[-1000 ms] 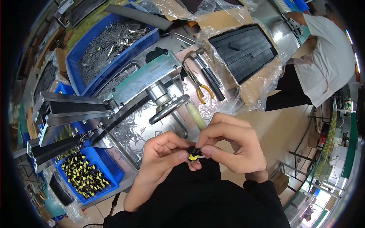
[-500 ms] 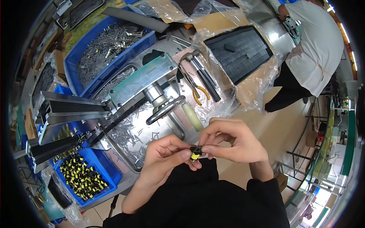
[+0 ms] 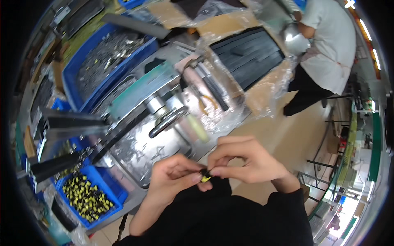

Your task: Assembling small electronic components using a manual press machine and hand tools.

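Between both hands, in front of my body, is a small black and yellow part (image 3: 205,177); motion blur hides its exact kind. My left hand (image 3: 174,176) pinches it from the left with thumb and fingers. From the right, my right hand (image 3: 242,160) grips its dark end between thumb and forefinger. Just beyond the hands stands a bench press (image 3: 141,88) with a metal handwheel (image 3: 168,121) and a pale rod-like handle (image 3: 198,128). Under it, a metal tray (image 3: 174,143) holds scattered thin grey pieces.
At the lower left, a blue bin (image 3: 117,192) holds many black and yellow parts. Another blue bin (image 3: 69,82) contains grey strips. Yellow-handled pliers (image 3: 208,107) lie beside an open carton (image 3: 266,88) of black strips. A person (image 3: 328,45) stands at the far right.
The whole view has shifted slightly and blurred, with the bench sliding left. Both hands still hold the small part together, slightly lower and more to the left in the picture.
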Action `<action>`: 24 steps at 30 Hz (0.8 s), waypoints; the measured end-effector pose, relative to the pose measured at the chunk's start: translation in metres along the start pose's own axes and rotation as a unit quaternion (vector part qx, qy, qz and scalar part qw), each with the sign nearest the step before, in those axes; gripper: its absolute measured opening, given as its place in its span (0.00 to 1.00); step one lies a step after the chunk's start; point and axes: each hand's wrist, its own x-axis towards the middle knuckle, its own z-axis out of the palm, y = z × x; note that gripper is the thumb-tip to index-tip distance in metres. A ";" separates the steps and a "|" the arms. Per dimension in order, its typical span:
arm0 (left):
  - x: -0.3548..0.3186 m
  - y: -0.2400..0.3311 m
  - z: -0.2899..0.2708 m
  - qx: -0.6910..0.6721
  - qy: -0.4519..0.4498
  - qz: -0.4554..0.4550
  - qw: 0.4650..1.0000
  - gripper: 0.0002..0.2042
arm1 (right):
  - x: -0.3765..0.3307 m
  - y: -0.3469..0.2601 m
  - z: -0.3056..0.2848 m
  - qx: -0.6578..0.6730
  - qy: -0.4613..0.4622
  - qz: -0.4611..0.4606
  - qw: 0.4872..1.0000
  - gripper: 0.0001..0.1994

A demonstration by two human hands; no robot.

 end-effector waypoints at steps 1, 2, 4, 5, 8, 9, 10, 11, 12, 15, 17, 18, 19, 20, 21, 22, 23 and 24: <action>-0.003 -0.001 0.002 -0.001 -0.019 0.004 1.000 0.07 | -0.001 -0.003 -0.001 0.020 -0.015 0.017 1.000 0.07; -0.006 -0.002 0.001 0.005 0.008 0.009 1.000 0.07 | 0.002 -0.002 -0.001 0.026 -0.036 0.021 0.999 0.06; -0.009 -0.003 0.000 0.010 0.015 0.018 1.000 0.07 | 0.002 0.000 0.000 0.049 -0.053 0.030 0.997 0.05; -0.010 -0.003 -0.002 -0.003 0.026 0.013 1.000 0.06 | 0.002 0.004 0.001 0.064 -0.060 0.030 0.996 0.06; -0.007 -0.005 0.003 0.007 0.056 0.000 0.998 0.07 | 0.001 0.012 0.004 0.071 -0.047 0.026 0.996 0.06; -0.005 -0.006 0.003 0.028 0.085 -0.011 0.996 0.08 | 0.000 0.014 0.002 0.066 -0.040 0.022 0.997 0.06; -0.007 -0.005 -0.002 -0.008 0.049 -0.021 0.999 0.06 | -0.001 0.014 0.002 0.058 -0.048 0.019 0.997 0.06; -0.008 -0.006 -0.002 -0.006 0.043 -0.017 0.999 0.06 | -0.002 0.013 0.002 0.051 -0.055 0.016 0.997 0.06; -0.009 -0.006 -0.001 0.004 0.043 -0.024 0.999 0.05 | -0.004 0.010 -0.001 0.016 -0.068 0.015 0.997 0.05; -0.008 -0.011 0.004 0.044 0.067 -0.013 0.997 0.07 | -0.003 0.010 -0.006 -0.022 -0.100 0.009 0.995 0.05; -0.009 -0.014 0.002 0.077 0.070 0.022 0.994 0.07 | -0.001 0.010 -0.006 -0.007 -0.089 0.010 0.996 0.06; -0.008 -0.013 0.002 0.076 0.070 0.024 0.994 0.07 | -0.001 0.010 -0.005 0.009 -0.078 0.012 0.997 0.06; -0.007 -0.012 0.003 0.080 0.074 0.029 0.994 0.07 | -0.001 0.012 -0.005 0.007 -0.080 0.012 0.997 0.06; -0.006 -0.012 0.003 0.084 0.077 0.035 0.993 0.08 | -0.001 0.015 -0.003 0.051 -0.073 0.044 0.995 0.05; -0.006 -0.013 0.004 0.082 0.077 0.038 0.993 0.08 | -0.001 0.019 -0.002 0.095 -0.067 0.075 0.990 0.05; -0.007 -0.016 0.004 0.101 0.089 0.055 0.989 0.09 | -0.002 0.024 0.001 0.093 -0.070 0.076 0.990 0.05; -0.008 -0.018 0.003 0.120 0.100 0.073 0.985 0.10 | -0.002 0.029 0.004 0.108 -0.057 0.072 0.990 0.06; -0.008 -0.019 0.002 0.117 0.101 0.076 0.985 0.10 | -0.003 0.032 0.007 0.123 -0.045 0.068 0.989 0.08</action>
